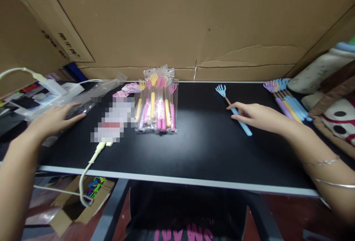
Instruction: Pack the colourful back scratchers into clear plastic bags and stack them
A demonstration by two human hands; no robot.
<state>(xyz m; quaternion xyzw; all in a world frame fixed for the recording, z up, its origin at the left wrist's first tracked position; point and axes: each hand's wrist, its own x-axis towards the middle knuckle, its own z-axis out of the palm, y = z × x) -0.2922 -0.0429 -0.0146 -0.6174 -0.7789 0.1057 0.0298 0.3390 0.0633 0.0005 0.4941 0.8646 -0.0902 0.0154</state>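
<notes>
On the black tabletop, my right hand point(249, 115) has its thumb and forefinger closed around the upper handle of a light blue back scratcher point(242, 123), whose claw head points away from me. My left hand point(57, 121) is at the left over clear plastic bags point(91, 95), thumb and fingers apart; its other fingers are partly hidden. Between the hands lies a clear bag of back scratchers point(156, 104) in yellow, pink and purple. To the right of my right hand, several loose back scratchers point(291, 104) in purple, yellow and blue lie side by side.
A phone-like object, blurred out, has a cable point(95, 154) hanging over the table edge. Pink cards point(127, 89) lie behind it. A white power strip point(52, 87) is at left, a bottle point(318, 71) and a bag point(338, 115) at right. Cardboard point(166, 23) walls the back.
</notes>
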